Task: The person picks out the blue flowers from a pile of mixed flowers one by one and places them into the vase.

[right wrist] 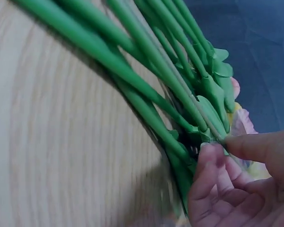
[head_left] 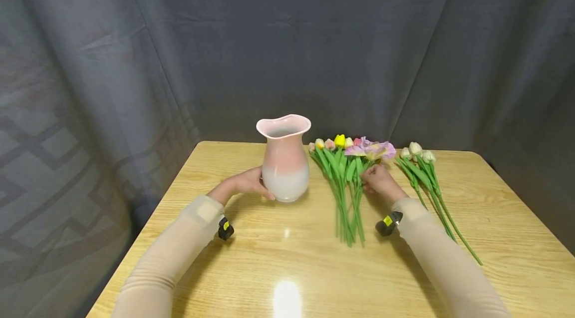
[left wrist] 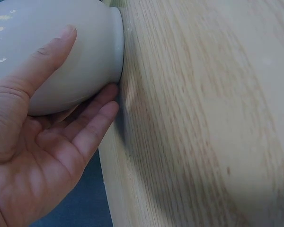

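Note:
A pink-and-white vase (head_left: 286, 178) with a wavy rim stands upright on the table. My left hand (head_left: 248, 181) holds it low on its left side; in the left wrist view the thumb lies along the vase's white body (left wrist: 85, 61) and the fingers reach round near the foot. To the vase's right lies a bunch of artificial tulips (head_left: 337, 163) in pink, yellow and cream, with a purple flower (head_left: 372, 149) at its right side. My right hand (head_left: 381, 180) pinches a thin stem (right wrist: 209, 124) between thumb and fingertips, just below the purple bloom.
Several white tulips (head_left: 422, 168) lie apart at the right, beyond my right forearm, their long stems pointing toward the near right. The wooden table (head_left: 233, 268) meets a grey curtain (head_left: 287, 48) at its back edge.

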`<state>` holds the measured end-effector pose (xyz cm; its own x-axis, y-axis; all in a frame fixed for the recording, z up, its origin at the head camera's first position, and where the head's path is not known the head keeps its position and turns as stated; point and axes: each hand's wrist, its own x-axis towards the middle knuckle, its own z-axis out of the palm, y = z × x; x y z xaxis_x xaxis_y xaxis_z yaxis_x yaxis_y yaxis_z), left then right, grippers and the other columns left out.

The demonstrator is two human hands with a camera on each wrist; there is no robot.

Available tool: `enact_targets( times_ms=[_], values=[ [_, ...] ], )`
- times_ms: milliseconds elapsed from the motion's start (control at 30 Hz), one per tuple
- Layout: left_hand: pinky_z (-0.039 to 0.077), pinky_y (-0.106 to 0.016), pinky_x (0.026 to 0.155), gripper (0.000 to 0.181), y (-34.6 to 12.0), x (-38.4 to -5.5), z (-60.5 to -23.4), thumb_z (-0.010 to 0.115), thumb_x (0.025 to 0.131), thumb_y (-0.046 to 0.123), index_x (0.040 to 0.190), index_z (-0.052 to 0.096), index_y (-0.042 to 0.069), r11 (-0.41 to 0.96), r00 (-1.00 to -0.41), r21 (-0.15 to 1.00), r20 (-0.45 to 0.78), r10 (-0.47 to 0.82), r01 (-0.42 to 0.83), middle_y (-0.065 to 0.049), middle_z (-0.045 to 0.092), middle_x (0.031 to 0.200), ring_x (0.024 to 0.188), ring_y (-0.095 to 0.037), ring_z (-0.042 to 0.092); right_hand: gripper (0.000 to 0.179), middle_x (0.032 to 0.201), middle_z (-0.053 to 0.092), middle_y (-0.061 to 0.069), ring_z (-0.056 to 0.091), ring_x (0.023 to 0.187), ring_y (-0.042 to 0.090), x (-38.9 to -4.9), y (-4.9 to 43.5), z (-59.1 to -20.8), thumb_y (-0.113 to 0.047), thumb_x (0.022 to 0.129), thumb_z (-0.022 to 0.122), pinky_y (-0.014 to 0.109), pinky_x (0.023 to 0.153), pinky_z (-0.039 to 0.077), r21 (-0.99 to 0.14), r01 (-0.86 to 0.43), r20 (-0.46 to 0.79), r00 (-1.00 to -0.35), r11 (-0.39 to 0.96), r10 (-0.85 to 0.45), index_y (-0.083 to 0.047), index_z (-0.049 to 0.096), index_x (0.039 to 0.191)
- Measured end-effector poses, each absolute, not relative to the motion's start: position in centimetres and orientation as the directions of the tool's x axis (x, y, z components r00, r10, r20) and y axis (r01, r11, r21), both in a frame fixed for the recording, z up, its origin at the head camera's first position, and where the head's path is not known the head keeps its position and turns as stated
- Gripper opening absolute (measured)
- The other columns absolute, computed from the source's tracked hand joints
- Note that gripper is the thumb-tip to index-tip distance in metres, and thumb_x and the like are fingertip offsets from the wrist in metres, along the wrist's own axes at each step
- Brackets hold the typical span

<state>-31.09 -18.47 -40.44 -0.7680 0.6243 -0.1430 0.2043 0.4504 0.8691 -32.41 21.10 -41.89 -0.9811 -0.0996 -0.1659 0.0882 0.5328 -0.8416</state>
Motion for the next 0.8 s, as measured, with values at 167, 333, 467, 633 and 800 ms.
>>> enact_targets(
  times_ms=[167,333,467,633,800],
  values=[
    [0.049,-0.036,0.089,0.081,-18.5,-31.0,-40.3,0.080,0.076,0.007,0.143,0.035,0.012,0.446,-0.767,0.869,-0.133,0.628,0.215,-0.010,0.049,0.137,0.115,-0.024,0.053,0.015,0.073,0.054,0.003,0.051,0.059,0.008,-32.2,21.2,-41.4,-0.007,0.098,0.046,0.024,0.054,0.046,-0.895,0.086,-0.132,-0.988,0.437,-0.076,0.007,0.045,0.103],
    [0.050,-0.036,0.087,0.081,-18.5,-30.9,-40.3,0.080,0.077,0.006,0.144,0.035,0.012,0.444,-0.765,0.870,-0.133,0.631,0.215,-0.011,0.048,0.137,0.114,-0.025,0.053,0.019,0.082,0.054,0.003,0.054,0.065,0.005,-31.9,21.3,-40.4,-0.007,0.099,0.046,0.023,0.059,0.051,-0.912,0.049,-0.072,-0.997,0.407,-0.040,0.010,0.046,0.108],
    [0.049,-0.037,0.089,0.082,-18.5,-30.9,-40.4,0.080,0.077,0.007,0.145,0.034,0.011,0.439,-0.762,0.872,-0.130,0.634,0.217,-0.011,0.048,0.138,0.116,-0.026,0.052,0.022,0.081,0.058,0.000,0.056,0.066,0.001,-31.4,21.6,-39.1,-0.009,0.100,0.046,0.022,0.060,0.051,-0.908,-0.012,0.004,-1.000,0.419,-0.019,0.011,0.048,0.108],
    [0.049,-0.037,0.090,0.083,-18.4,-30.9,-40.4,0.080,0.077,0.007,0.145,0.034,0.012,0.444,-0.764,0.870,-0.135,0.631,0.213,-0.011,0.048,0.138,0.116,-0.025,0.052,0.022,0.077,0.056,-0.006,0.056,0.064,-0.003,-30.8,22.9,-37.1,-0.011,0.100,0.047,0.021,0.059,0.050,-0.893,-0.085,0.119,-0.992,0.443,0.049,0.009,0.046,0.109],
    [0.050,-0.036,0.087,0.082,-18.4,-30.8,-40.3,0.080,0.077,0.006,0.144,0.034,0.011,0.454,-0.768,0.866,-0.142,0.624,0.209,-0.011,0.049,0.137,0.114,-0.025,0.054,0.027,0.082,0.054,-0.003,0.051,0.060,-0.010,-30.6,25.5,-35.4,-0.017,0.100,0.051,0.015,0.054,0.047,-0.845,-0.113,0.244,-0.952,0.523,0.187,0.008,0.049,0.111]
  ],
)
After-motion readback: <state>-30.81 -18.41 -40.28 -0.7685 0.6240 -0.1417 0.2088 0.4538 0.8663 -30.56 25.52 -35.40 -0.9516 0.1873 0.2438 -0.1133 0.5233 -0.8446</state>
